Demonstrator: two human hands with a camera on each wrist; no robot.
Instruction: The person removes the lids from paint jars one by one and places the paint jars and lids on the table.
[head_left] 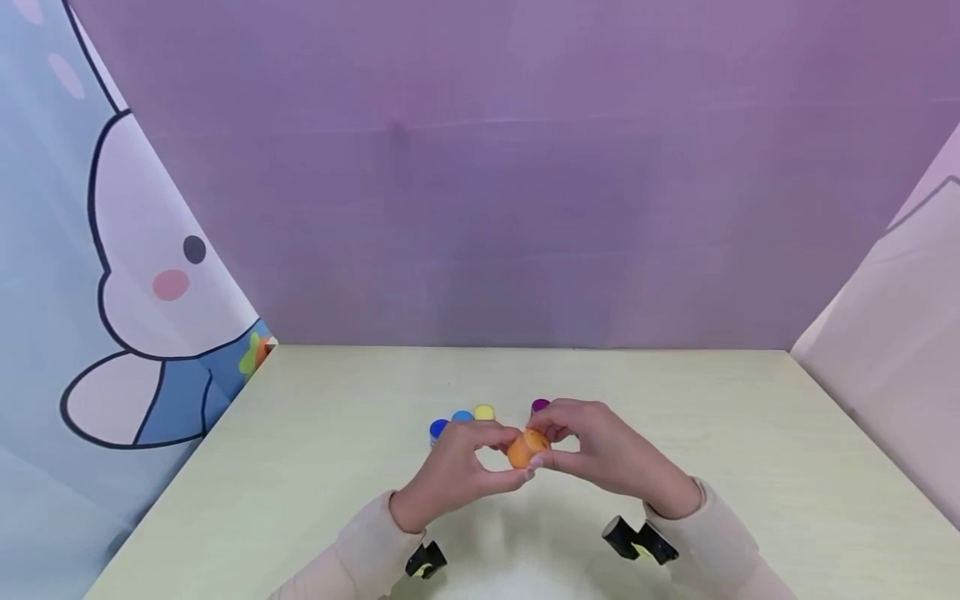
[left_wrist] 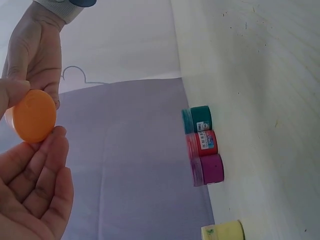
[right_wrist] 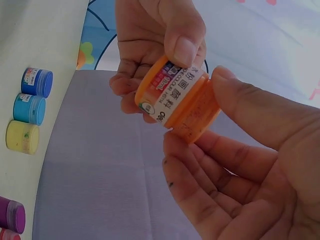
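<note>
Both hands hold a small orange paint jar (head_left: 527, 450) in front of the body, over the pale table (head_left: 360, 467). My left hand (head_left: 465, 468) pinches the jar's labelled body between thumb and fingers. From the other side, my right hand (head_left: 611, 446) grips the rim end, with its thumb and fingertips around the see-through orange lid (right_wrist: 197, 117). The jar is tilted on its side in the right wrist view, its printed label facing that camera. In the left wrist view the round orange base (left_wrist: 34, 116) shows.
Behind the hands stand a dark blue jar (head_left: 438, 429), a light blue jar (head_left: 462, 415) and a yellow jar (head_left: 484, 412). Further right is a purple jar (head_left: 541, 405), in line with a red jar (left_wrist: 204, 143) and a green jar (left_wrist: 200, 119). A purple cloth wall (head_left: 525, 208) rises behind.
</note>
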